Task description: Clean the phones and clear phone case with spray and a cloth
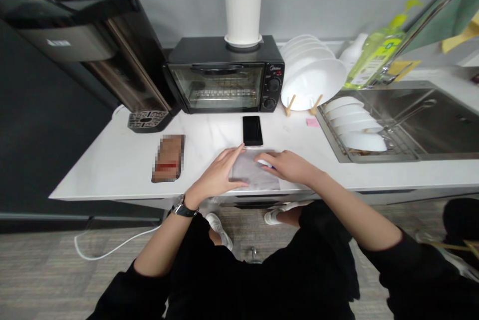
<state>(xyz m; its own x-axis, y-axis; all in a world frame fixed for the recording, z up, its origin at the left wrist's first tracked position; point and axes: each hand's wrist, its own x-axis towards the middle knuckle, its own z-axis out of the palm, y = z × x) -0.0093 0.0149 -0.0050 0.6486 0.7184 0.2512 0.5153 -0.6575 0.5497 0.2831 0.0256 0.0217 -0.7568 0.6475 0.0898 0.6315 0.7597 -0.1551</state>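
1. Two bare hands are at the front of the white counter [213, 133], over a flat grey sheet [251, 176]; from where I stand, I can't tell whether it is cloth or film.
2. The left hand [219, 176] is spread, thumb well apart from the fingers, along the sheet's left side; its fingertips reach close to the near end of a black-screened smartphone [253, 131]; a wristwatch [182, 206] is strapped below it.
3. The right hand [290, 166] is curled, fingers pinching a small white object [264, 163] over the sheet's right part; a bit of blue shows beside it, mostly hidden.
4. Behind the smartphone sits a black Midea toaster oven [220, 88], a white pot [243, 8] on top; a tall drinks dispenser [123, 68] stands to its left, and a brownish, pixelated item [169, 158] lies in front of that.
5. To the right, white plates [314, 80] lean in a wooden rack; a pink note [312, 122] lies nearby; white bowls [354, 120] stand in the sink [445, 110], with a green soap bottle [374, 56] behind.
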